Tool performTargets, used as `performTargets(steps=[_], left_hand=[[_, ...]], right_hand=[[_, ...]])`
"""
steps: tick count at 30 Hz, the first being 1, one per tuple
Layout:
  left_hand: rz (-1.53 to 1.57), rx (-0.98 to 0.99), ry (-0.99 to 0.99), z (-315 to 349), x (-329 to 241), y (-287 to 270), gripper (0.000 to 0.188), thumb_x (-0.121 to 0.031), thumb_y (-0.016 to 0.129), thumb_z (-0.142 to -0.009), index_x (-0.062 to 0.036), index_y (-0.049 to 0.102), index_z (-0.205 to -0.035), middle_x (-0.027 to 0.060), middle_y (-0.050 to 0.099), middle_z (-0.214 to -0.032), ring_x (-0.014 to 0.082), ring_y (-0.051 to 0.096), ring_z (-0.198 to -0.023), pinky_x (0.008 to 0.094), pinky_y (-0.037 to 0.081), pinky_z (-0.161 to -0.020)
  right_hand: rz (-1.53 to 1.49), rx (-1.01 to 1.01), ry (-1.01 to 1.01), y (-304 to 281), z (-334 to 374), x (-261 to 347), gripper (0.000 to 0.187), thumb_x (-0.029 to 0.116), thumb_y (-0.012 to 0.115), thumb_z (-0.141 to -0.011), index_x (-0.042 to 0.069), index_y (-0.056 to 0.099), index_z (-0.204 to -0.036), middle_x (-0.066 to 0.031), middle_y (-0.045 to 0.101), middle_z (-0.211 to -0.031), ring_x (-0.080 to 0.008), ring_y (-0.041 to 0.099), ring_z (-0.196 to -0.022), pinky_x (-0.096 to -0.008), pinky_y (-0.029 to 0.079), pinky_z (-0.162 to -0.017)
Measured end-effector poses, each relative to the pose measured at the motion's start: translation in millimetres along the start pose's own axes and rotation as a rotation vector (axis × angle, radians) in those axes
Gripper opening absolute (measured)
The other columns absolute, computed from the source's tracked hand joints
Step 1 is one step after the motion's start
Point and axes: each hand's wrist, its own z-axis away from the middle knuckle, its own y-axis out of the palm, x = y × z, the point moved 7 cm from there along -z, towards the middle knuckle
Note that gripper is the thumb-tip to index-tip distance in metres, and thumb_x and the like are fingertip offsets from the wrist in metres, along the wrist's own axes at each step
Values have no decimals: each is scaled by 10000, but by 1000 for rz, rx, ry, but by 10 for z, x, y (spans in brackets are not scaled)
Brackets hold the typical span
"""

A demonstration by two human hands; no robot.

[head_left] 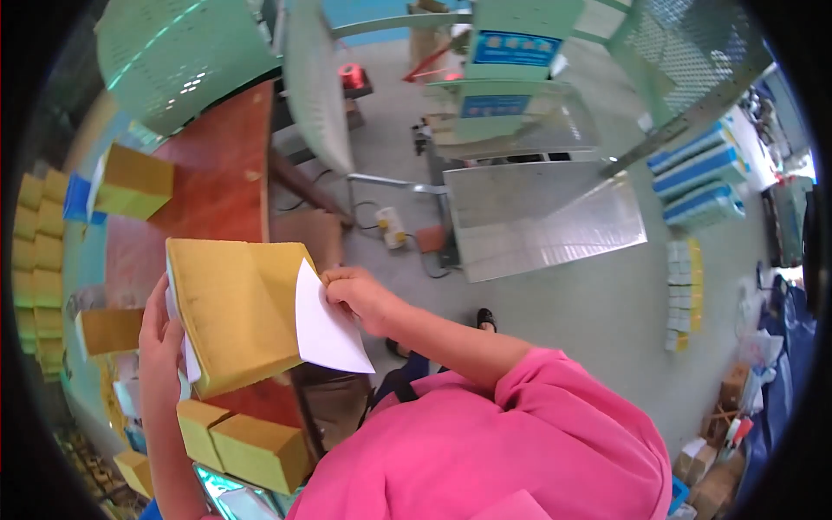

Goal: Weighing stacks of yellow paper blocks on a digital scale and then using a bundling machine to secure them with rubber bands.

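Observation:
A large yellow-brown block point(238, 303), like a box or a thick paper bundle, is held up in front of me over the red table. My left hand point(160, 338) grips its left side, where a white layer shows. At the block's right side hangs a white sheet point(328, 329), slightly curved. The fingers of my right hand point(360, 299) pinch that sheet by its upper right edge. Whether the sheet is joined to the block cannot be made out.
The red table point(217, 165) carries similar blocks point(134, 182), with two more point(258, 451) close to my body. Yellow stacks point(39, 260) line the far left. Ahead stands a machine with a metal plate point(546, 217). Blue-and-white packs point(698, 173) lie on the floor at right.

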Motion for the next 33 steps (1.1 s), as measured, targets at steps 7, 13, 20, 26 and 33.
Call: performTargets(steps=[7,13,20,26,33], left_hand=[[430,296,187,-301,-28,2384,653,-74,561,-925,-120,277,-1511,77,458,-1424,189,513,-1231,344,424,-1020],[825,485,9,-282,-56,5055,719,-31,511,-857,-109,229,-1514,71,327,-1496,209,413,-1320,343,384,-1039],[978,294,-162,-494,462,6520,541,-347,445,-1012,-101,311,-1475,50,483,-1367,209,494,-1240,356,447,-1007],[706,292,-42,-749,879,6465,493,-369,346,-1052,-53,400,-1427,66,485,-1331,173,456,-1246,316,399,-1024],[797,461,-213,-689,354,6306,527,-403,375,-1037,-36,413,-1414,77,525,-1319,193,508,-1204,324,415,-998]], right_hand=[[169,-419,-198,-2028,1702,1078,388,26,485,-696,-45,675,-1026,-59,653,-883,-144,595,-791,-276,469,-702],[381,-656,-169,-4112,2876,1819,376,-4,474,-733,-42,695,-1035,-44,665,-891,-129,592,-786,-254,462,-717],[124,-566,-36,-5268,3341,2220,225,15,457,-724,-25,650,-832,-205,652,-1128,-235,634,-886,-334,498,-803],[-334,-399,58,-5820,3087,1819,173,96,505,-809,-32,590,-887,-195,645,-1044,-298,631,-929,-405,490,-887],[-221,-599,32,-6131,2988,1478,146,66,495,-799,16,599,-889,-57,593,-812,-178,569,-728,-332,469,-659]])
